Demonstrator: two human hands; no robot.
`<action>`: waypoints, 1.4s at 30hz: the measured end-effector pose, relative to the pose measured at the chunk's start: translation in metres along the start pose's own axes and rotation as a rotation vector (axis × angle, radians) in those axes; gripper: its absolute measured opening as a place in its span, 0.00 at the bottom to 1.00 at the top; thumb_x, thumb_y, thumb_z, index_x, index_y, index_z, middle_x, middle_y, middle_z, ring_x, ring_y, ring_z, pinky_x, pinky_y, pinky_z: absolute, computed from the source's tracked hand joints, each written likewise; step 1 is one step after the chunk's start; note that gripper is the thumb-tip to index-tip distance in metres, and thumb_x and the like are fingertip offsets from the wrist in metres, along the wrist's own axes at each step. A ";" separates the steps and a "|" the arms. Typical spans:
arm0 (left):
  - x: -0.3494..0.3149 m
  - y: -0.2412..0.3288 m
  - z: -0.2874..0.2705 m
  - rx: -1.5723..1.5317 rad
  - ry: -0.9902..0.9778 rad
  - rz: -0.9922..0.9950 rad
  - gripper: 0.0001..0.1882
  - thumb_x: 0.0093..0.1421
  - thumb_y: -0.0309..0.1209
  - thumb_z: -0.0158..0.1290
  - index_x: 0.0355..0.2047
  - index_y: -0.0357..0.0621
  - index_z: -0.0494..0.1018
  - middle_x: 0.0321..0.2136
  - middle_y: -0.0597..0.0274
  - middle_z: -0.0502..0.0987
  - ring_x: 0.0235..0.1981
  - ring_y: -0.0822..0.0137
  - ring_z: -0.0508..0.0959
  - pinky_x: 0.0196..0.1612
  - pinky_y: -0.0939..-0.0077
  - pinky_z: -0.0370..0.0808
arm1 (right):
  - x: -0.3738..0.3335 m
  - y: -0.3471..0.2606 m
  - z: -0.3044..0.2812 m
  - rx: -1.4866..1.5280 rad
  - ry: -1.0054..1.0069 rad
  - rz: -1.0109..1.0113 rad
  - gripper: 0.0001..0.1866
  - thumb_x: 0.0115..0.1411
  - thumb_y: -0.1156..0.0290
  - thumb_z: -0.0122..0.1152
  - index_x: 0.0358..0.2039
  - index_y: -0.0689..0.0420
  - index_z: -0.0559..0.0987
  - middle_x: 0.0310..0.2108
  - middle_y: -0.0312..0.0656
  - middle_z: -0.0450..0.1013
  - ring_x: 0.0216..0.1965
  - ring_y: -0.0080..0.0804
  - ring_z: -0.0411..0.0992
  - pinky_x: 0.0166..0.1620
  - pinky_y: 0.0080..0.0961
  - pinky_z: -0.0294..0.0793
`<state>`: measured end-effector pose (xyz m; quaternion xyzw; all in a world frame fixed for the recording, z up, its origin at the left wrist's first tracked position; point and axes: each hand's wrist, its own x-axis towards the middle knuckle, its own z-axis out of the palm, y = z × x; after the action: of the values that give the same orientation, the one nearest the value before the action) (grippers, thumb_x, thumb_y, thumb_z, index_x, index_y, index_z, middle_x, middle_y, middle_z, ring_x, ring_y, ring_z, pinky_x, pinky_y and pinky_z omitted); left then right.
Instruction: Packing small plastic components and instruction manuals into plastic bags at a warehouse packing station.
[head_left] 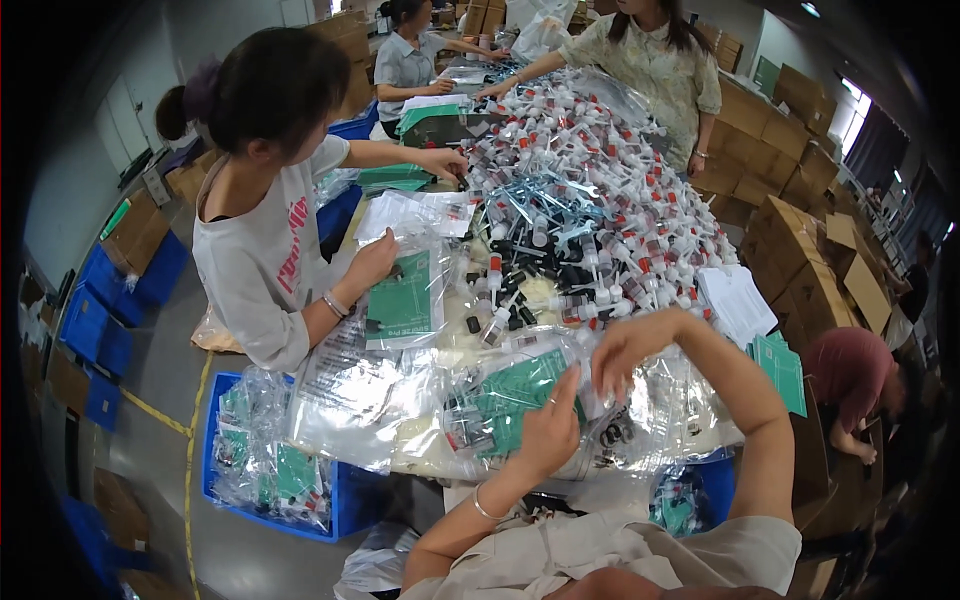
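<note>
In front of me lies a clear plastic bag [470, 420] with a green printed card [515, 395] and small bottles in it. My left hand [550, 430] is closed on the right edge of this bag. Just right of the bag, my right hand [632, 352] hangs with bent, slightly blurred fingers, apart from each other and with nothing visible in them. Beyond both hands rises a large heap of small clear bottles [640, 215] with white nozzles and red parts. Metal wrenches [550, 205] and black caps [515, 300] lie at its near left side.
A co-worker [265, 210] at the left handles another bagged green card [405, 300]. Two more people stand at the far side. White sheets [735, 300] and green cards [780, 370] lie at the right. A blue bin [345, 500] of filled bags stands at lower left; cardboard boxes [790, 250] line the right.
</note>
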<state>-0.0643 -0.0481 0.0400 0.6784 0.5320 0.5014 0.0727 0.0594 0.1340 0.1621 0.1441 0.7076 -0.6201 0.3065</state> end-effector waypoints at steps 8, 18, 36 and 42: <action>-0.023 -0.027 0.041 0.011 -0.227 0.001 0.37 0.48 0.23 0.48 0.60 0.36 0.52 0.55 0.48 0.65 0.30 0.53 0.78 0.22 0.65 0.74 | 0.055 0.020 -0.177 -0.969 1.402 0.016 0.08 0.50 0.72 0.56 0.29 0.59 0.80 0.31 0.43 0.77 0.36 0.39 0.74 0.34 0.33 0.74; -0.020 -0.021 0.031 -0.078 -0.311 -0.126 0.36 0.48 0.19 0.46 0.60 0.39 0.52 0.53 0.46 0.66 0.36 0.50 0.77 0.26 0.62 0.75 | 0.079 0.026 -0.219 -1.563 1.222 0.299 0.07 0.42 0.67 0.62 0.23 0.55 0.80 0.34 0.41 0.72 0.43 0.39 0.69 0.42 0.35 0.71; -0.027 -0.029 0.042 -0.090 -0.269 -0.092 0.37 0.49 0.20 0.47 0.61 0.41 0.51 0.52 0.45 0.68 0.34 0.48 0.77 0.26 0.59 0.74 | 0.090 0.032 -0.221 -1.865 1.222 0.359 0.06 0.46 0.68 0.56 0.20 0.51 0.81 0.27 0.43 0.75 0.34 0.39 0.73 0.34 0.35 0.68; -0.024 -0.030 0.042 -0.109 -0.203 0.009 0.37 0.47 0.22 0.48 0.60 0.38 0.52 0.52 0.46 0.68 0.29 0.51 0.78 0.24 0.60 0.74 | 0.099 0.023 -0.233 -1.780 1.044 0.632 0.05 0.44 0.68 0.57 0.18 0.49 0.81 0.23 0.37 0.77 0.28 0.33 0.75 0.28 0.33 0.69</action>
<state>-0.0507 -0.0365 -0.0143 0.7230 0.4910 0.4586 0.1606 -0.0631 0.3462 0.0930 0.2922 0.8785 0.3623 0.1079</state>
